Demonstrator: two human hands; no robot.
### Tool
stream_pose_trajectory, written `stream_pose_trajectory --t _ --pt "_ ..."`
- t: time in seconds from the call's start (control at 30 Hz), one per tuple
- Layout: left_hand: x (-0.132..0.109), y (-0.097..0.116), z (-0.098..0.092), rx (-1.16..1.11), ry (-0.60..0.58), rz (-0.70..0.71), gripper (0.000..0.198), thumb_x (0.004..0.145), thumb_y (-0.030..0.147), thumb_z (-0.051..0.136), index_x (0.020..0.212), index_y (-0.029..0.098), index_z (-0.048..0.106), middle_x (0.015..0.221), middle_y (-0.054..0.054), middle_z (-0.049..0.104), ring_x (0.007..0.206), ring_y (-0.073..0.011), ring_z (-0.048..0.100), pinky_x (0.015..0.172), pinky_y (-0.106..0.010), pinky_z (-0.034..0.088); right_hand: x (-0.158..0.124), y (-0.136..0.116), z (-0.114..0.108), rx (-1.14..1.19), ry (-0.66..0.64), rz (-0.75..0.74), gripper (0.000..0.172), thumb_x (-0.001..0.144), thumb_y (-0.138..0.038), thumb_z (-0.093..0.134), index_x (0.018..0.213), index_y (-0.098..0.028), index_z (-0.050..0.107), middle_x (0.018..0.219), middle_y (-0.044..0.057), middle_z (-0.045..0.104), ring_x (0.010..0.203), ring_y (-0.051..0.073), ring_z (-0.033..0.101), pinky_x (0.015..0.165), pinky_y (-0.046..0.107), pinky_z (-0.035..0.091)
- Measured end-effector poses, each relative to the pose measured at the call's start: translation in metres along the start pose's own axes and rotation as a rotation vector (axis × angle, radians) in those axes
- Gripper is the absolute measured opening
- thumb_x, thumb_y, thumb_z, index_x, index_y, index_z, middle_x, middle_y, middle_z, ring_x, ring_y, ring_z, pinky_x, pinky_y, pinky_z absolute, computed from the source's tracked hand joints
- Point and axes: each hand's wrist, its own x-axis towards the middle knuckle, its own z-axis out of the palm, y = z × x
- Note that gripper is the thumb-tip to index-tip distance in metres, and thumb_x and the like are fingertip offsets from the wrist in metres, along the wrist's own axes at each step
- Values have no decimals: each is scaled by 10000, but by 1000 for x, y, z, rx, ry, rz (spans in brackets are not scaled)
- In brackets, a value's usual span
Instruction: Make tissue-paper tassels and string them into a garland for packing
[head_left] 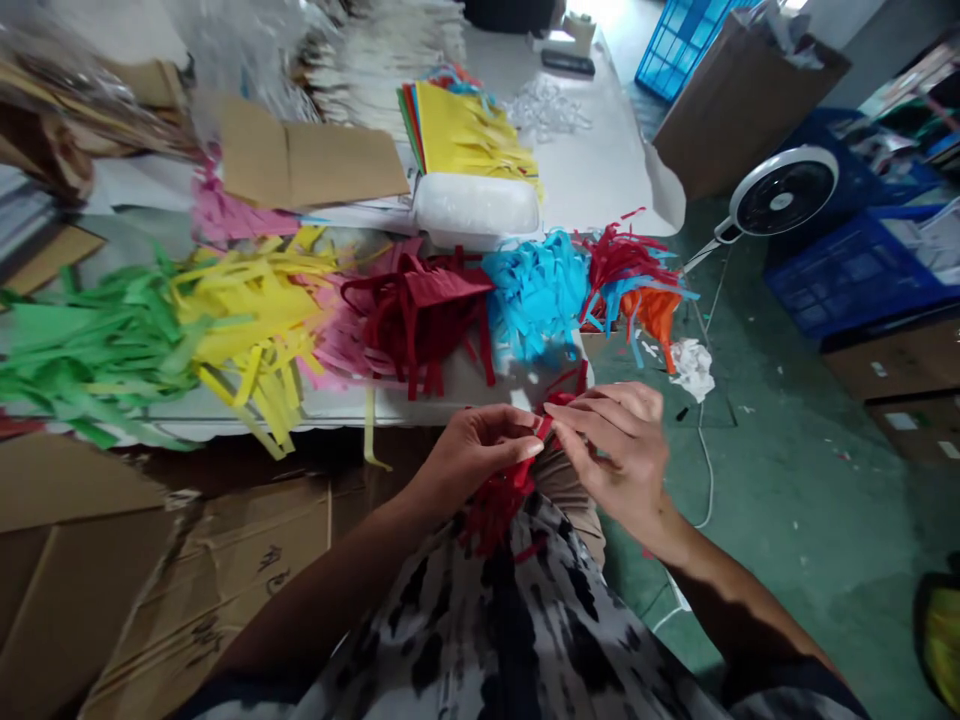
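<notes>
Our left hand and right hand, close together, pinch red fringed paper in front of our patterned shirt, near the bench. From there, blue fringe lies at twelve o'clock, yellow fringe at ten and green fringe (loosely heaped) just past nine.

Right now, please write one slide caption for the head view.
The left hand and right hand pinch red fringe beside a table bearing green fringe, yellow fringe and blue fringe.
</notes>
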Motion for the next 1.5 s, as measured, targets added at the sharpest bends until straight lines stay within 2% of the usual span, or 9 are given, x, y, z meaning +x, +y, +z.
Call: stream_pose_trajectory --t 0.17,0.4,0.6,0.83,0.97,1.07,1.2,1.3,1.5 --pt "4 8 -5 26 37 112 512 701 317 949 1173 209 782 817 -11 742 691 -115 650 624 -207 497 13 -4 8 371 -80 201 156 948 -218 744 1013 -338 819 885 -25 812 846 202 721 848 431 538" --pt "7 31 -11 135 44 191 296 696 418 949 825 178 833 782 -42 758 675 -130 636 603 -228 502 40 -5 5 603 -157 262 78 941 -280 752 969 -300 822 954 6 821 898 206 734 859 402 586" --pt "18 54 -15 112 111 412 211 754 391 922 830 220 824 817 -16 753 728 -128 647 682 -256 539 56 -11 13 610 -249 191 347 1019 -278 613 1361 -290 664 1273 45 744 1129 208 706 984 386 560" --pt "16 99 -47 124 250 801 233 922 484 750 919 258 688 1163 -18 739 1093 -183 716 960 -359 592 38 12 25 407 -435 45 185 1022 -219 545 961 -214 720 904 22 754 791 172 685 729 307 529" --pt "6 101 -47 158 263 734 278 892 470 794 880 228 659 916 -19 790 899 -184 761 860 -331 610 47 15 16 195 -161 42 302 970 -150 576 1219 -249 715 1244 84 756 1160 259 691 1003 463 521" --pt "1 90 -31 263 214 608 244 864 412 835 877 197 721 857 -39 798 806 -173 745 776 -286 589 66 -3 10 281 15 76 237 999 -240 630 1216 -284 717 1217 58 767 1145 250 697 1005 458 522" --pt "0 78 -15 361 180 548 225 853 417 840 873 197 794 824 -20 776 735 -139 680 701 -245 540 85 -30 15 371 19 41 65 968 -277 717 1010 -283 766 993 26 789 951 221 717 865 397 534" --pt "6 73 -19 316 191 510 238 820 427 861 865 199 811 827 -16 773 736 -138 663 706 -245 528 90 -37 25 407 17 57 157 990 -254 682 852 -273 755 850 10 760 833 197 698 794 374 527" --pt "22 66 -40 114 257 405 283 787 439 880 854 177 798 776 -24 748 732 -147 648 713 -253 516 138 0 60 371 -44 2 261 1045 -348 600 867 -259 768 861 14 779 831 196 713 797 354 538"
